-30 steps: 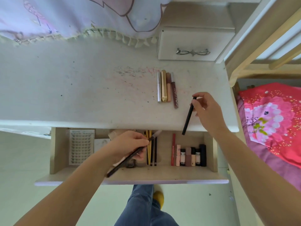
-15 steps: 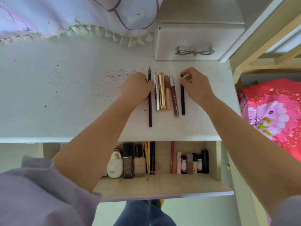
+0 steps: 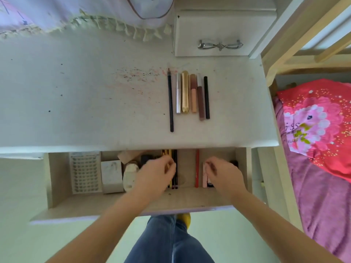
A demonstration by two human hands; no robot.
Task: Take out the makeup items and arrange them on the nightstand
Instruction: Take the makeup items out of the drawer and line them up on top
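A small white box (image 3: 214, 52) with a silver bow-shaped handle (image 3: 220, 45) sits at the back. A fringed lilac cloth (image 3: 79, 12) drapes nearby. At the right, a bed (image 3: 322, 186) carries a pink flowered pillow (image 3: 319, 122).

Six slim makeup sticks (image 3: 190, 95) lie side by side on the nightstand (image 3: 95, 111).

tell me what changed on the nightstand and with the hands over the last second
Both hands let go of their pencils and came back down into the open drawer. The long black pencil now lies left of the row, the short black pencil right of it. The left hand now reaches at the pencils in the drawer, the right hand at the small tubes. The four middle tubes, including the gold tube, stayed put.
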